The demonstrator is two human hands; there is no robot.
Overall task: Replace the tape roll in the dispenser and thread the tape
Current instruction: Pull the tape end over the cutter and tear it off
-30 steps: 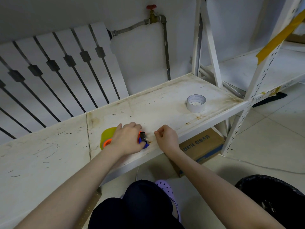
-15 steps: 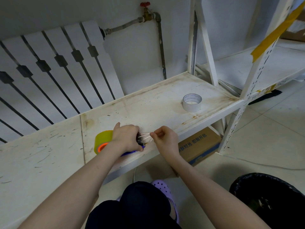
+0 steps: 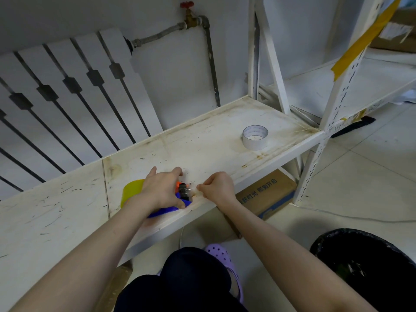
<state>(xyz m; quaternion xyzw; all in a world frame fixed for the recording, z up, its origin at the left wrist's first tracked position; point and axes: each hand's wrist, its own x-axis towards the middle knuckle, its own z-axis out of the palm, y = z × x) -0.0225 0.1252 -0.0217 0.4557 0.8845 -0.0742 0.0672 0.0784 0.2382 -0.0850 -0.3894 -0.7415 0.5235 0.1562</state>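
Observation:
A blue and orange tape dispenser (image 3: 182,194) lies near the front edge of the stained white shelf (image 3: 213,152). A yellow tape roll (image 3: 131,192) sits in it, partly hidden by my left hand (image 3: 162,190), which grips the dispenser from above. My right hand (image 3: 217,188) is just right of the dispenser's black roller end, fingers curled and pinching the thin clear tape end. The tape strip itself is barely visible.
A near-empty white tape roll (image 3: 255,137) stands farther back right on the shelf. A cardboard box (image 3: 265,194) sits under the shelf, a black bin (image 3: 364,269) at lower right. A radiator (image 3: 67,97) and shelf uprights (image 3: 340,91) border the space.
My right hand drew a short stretch of tape out to the right half a second ago; now it sits close to the dispenser's roller again. My left hand stays on the dispenser.

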